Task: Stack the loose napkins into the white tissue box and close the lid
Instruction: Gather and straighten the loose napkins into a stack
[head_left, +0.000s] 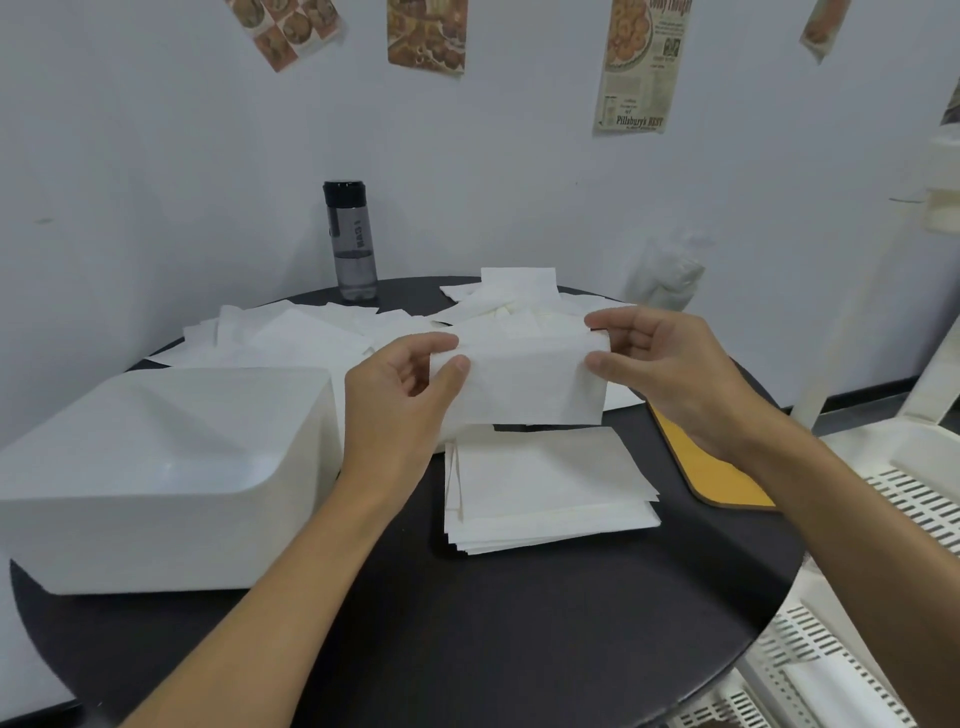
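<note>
I hold one white napkin (524, 382) up above the round black table (467, 623). My left hand (402, 387) pinches its left edge and my right hand (670, 364) pinches its right edge. Under it lies a neat stack of napkins (545, 488). Loose napkins (291, 335) are spread over the far part of the table. The white tissue box (161, 478) stands at the left, open at the top, and it looks hollow inside. A yellow lid (722, 473) with a brown rim lies flat at the right, partly under my right forearm.
A grey water bottle (353, 244) with a black cap stands at the back by the wall. A clear plastic bag (670, 275) leans at the back right. White slotted plastic furniture (883, 519) crowds the table's right side.
</note>
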